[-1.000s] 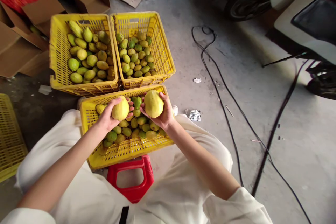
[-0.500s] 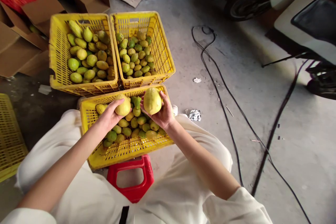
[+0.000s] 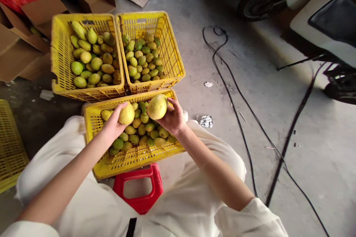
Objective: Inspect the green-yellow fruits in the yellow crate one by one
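Observation:
My left hand (image 3: pixel 113 122) is closed round a round yellow fruit (image 3: pixel 127 114), with the thumb along its top. My right hand (image 3: pixel 174 118) holds a larger, oval yellow-green fruit (image 3: pixel 157 106), tilted to the left in the fingers. I cannot tell whether they are lemons or small papayas. Both hands are above the near yellow plastic crate (image 3: pixel 111 168), where several smaller green and yellow fruits (image 3: pixel 141 129) lie loose. The two held fruits are apart from each other.
Behind stand a left yellow crate (image 3: pixel 59 52) and a right yellow crate (image 3: pixel 175 53), both holding similar fruits. A red plastic stool (image 3: pixel 155 185) is under the near crate. Open cardboard boxes (image 3: pixel 30 52) lie at left, black cables (image 3: pixel 236 85) on the floor at right.
The right hand has turned its fruit, tipping it leftward and slightly down. The left hand has shifted slightly left with its fruit.

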### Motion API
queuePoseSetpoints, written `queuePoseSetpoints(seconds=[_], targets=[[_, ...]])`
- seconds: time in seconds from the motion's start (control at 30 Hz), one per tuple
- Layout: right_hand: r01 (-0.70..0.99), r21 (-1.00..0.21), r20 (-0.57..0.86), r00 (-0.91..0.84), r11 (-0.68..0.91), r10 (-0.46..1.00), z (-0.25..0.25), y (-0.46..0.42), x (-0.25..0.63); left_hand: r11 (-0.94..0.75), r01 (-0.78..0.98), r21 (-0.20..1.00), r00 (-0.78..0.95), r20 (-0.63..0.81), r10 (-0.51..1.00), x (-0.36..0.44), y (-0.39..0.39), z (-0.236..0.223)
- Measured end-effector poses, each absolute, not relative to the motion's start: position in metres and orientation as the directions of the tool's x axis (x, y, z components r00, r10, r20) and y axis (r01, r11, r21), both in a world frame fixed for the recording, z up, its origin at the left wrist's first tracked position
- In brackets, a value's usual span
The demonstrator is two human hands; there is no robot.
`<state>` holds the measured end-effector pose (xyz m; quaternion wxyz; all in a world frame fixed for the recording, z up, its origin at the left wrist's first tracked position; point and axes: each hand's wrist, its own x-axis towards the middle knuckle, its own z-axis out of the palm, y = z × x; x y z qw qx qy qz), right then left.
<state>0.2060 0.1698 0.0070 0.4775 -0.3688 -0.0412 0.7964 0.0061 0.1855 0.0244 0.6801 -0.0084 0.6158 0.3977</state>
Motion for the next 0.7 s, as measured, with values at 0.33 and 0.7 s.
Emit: queuePoseSetpoints(seconds=[0.33,0.7], targets=[[-0.745,-0.392,-0.623,-0.217,-0.54,0.752,0.016,0.167,0.196,0.761,-0.559,0.328,0.058,-0.901,0.431,0.004,0.188,0.026],[-0.762,-0.341,-0.626,-0.253,-0.55,0.738,0.021,0.171,0.198,0.728,-0.605,0.324,0.04,-0.9,0.434,0.005,0.189,0.025]])
